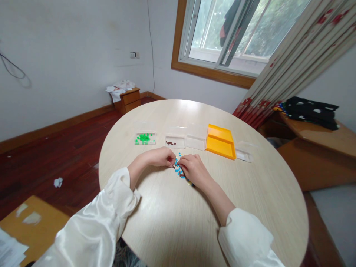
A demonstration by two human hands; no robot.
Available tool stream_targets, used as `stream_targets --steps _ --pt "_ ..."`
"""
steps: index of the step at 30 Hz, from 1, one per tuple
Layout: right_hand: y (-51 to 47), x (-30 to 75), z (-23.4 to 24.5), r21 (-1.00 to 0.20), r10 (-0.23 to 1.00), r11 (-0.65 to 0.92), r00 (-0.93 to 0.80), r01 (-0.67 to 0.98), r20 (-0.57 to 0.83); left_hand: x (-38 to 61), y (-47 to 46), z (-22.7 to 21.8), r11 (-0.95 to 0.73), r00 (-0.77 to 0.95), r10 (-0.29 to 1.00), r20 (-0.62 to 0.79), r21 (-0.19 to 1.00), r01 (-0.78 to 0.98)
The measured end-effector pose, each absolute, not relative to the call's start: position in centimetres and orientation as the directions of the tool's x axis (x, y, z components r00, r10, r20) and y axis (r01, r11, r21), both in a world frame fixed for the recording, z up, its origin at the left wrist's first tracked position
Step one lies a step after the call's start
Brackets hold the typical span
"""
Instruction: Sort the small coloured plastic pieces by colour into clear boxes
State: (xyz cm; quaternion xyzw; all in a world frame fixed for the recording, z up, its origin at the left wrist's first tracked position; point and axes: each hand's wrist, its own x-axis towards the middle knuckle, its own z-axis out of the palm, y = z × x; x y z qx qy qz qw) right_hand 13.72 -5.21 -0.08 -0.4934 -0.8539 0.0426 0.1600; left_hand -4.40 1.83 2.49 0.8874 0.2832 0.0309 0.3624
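A small pile of blue, brown and pale pieces (178,171) lies on the round table (167,211). At the pile's left edge is my left hand (164,157), its fingers curled together in a pinch. My right hand (193,168) reaches over the pile from the right, fingertips drawn together and hiding part of it. What either hand holds is too small to make out. Just behind, a clear box (180,142) contains several brown pieces (170,143). Farther left, green pieces (144,138) fill much of another clear box (153,142).
Right of the brown pieces' box stand a clear box (195,143) and an open yellow case (221,147). Another small clear box (244,155) is beyond the case. A wooden desk (319,159) with dark cloth stands at the right, a cardboard box (41,218) at the lower left.
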Motion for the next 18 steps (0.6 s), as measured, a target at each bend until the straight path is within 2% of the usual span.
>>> stream_targets --steps 6,9,12,18 --pt "-5.2 14.1 -0.2 -0.226 0.852 0.51 -0.45 0.83 0.27 -4.9 2.3 2.3 -0.547 0.844 0.528 -0.094 0.723 0.423" --pt "-5.2 14.3 -0.1 -0.231 0.842 0.513 -0.432 0.826 0.324 -5.0 2.6 2.2 -0.549 0.811 0.583 -0.036 0.719 0.426" --pt "-5.3 14.4 -0.2 -0.23 0.838 0.509 -0.416 0.83 0.353 -4.9 2.9 2.0 -0.545 0.723 0.687 0.075 0.712 0.443" --pt "-5.6 14.4 -0.1 -0.236 0.846 0.505 -0.422 0.83 0.327 -4.2 3.7 1.0 -0.501 0.434 0.854 0.288 0.681 0.535"
